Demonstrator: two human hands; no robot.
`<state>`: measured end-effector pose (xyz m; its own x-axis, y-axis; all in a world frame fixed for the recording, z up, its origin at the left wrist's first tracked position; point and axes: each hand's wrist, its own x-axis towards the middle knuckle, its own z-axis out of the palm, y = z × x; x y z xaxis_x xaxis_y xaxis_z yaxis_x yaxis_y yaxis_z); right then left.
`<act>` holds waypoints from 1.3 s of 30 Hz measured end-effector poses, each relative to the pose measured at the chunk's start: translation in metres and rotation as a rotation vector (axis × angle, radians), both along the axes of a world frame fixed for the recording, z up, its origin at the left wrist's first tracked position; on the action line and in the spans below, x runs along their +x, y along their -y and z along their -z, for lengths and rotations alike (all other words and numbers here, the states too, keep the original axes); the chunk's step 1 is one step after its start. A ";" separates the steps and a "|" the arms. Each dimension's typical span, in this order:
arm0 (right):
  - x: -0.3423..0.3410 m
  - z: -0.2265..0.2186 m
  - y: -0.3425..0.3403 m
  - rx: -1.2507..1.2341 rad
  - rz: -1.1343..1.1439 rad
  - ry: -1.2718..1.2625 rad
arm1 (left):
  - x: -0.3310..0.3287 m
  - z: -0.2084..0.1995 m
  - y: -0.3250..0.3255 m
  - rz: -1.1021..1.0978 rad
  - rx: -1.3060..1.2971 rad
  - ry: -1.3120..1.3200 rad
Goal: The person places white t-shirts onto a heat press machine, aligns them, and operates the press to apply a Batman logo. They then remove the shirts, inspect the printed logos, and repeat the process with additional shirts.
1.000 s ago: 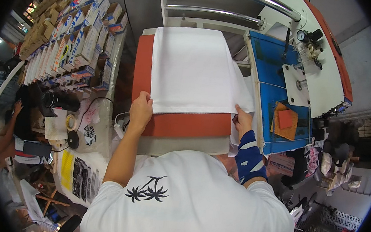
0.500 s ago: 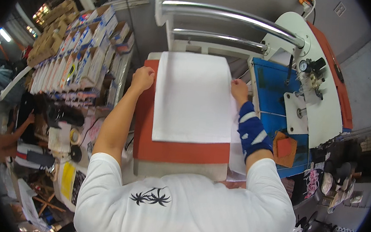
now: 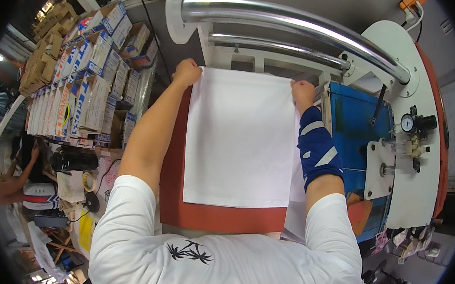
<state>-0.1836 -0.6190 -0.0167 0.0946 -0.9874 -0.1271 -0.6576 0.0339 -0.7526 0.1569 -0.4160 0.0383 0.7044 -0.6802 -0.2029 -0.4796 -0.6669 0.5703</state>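
A white rectangular sheet [image 3: 241, 143], which looks like cloth, lies flat over a red-orange press pad [image 3: 221, 218]. At its far left corner, my left hand [image 3: 188, 72] is closed, the fingers pinching the edge. My right hand [image 3: 302, 92] pinches the far right corner the same way; a dark blue band with pale patches [image 3: 320, 146] wraps that forearm. The pad shows along the sheet's left side and near edge. Another pale sheet [image 3: 295, 222] peeks out beside the pad on the right.
Thick chrome bars [image 3: 295, 27] arch over the far side. To the right stand a blue platen [image 3: 355, 117], a white press panel [image 3: 423, 173] and a pressure gauge [image 3: 407, 122]. Stacked boxes [image 3: 91, 78] fill the left. Another person's arm [image 3: 16, 179] shows at far left.
Both hands have moved to the sheet's far corners and now pinch them. My view has shifted closer, so the sheet and pad appear larger.
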 end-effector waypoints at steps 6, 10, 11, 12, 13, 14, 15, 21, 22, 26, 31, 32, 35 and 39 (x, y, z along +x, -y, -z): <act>-0.012 -0.022 -0.007 -0.153 0.123 -0.028 | -0.014 0.007 0.013 -0.048 -0.240 0.099; -0.002 -0.028 -0.016 -0.378 -0.033 -0.212 | -0.024 0.017 -0.002 0.250 -0.174 0.608; -0.001 -0.025 -0.022 -0.576 -0.120 -0.210 | -0.020 0.017 -0.008 0.347 -0.126 0.581; -0.001 -0.025 -0.028 -0.773 -0.210 -0.206 | -0.019 0.017 -0.012 0.443 -0.079 0.553; 0.001 -0.024 -0.029 -0.630 -0.277 -0.151 | -0.016 0.016 -0.011 0.410 -0.050 0.554; -0.009 -0.016 -0.034 -0.470 -0.336 -0.111 | -0.026 0.008 -0.013 0.389 -0.015 0.537; -0.010 -0.012 -0.039 -0.317 -0.402 -0.057 | -0.027 0.001 -0.017 0.352 0.020 0.533; -0.115 -0.042 -0.151 -0.310 -0.118 0.026 | -0.066 -0.036 -0.122 0.179 -0.511 0.197; -0.130 -0.046 -0.193 -0.247 -0.121 -0.002 | -0.085 -0.036 -0.175 0.128 -0.422 0.121; -0.215 -0.013 -0.311 0.720 0.165 -0.115 | -0.169 -0.023 -0.294 -0.010 -0.157 -0.078; -0.235 0.022 -0.326 0.790 0.296 0.843 | -0.212 -0.032 -0.317 -0.020 -0.078 -0.012; -0.227 0.013 -0.322 0.706 0.324 1.019 | -0.211 -0.030 -0.319 -0.023 -0.067 0.004; -0.218 -0.011 -0.315 0.583 0.434 1.171 | -0.213 -0.029 -0.319 -0.042 -0.041 0.027; -0.219 -0.013 -0.309 0.530 0.459 1.178 | -0.211 -0.029 -0.314 -0.039 -0.045 0.035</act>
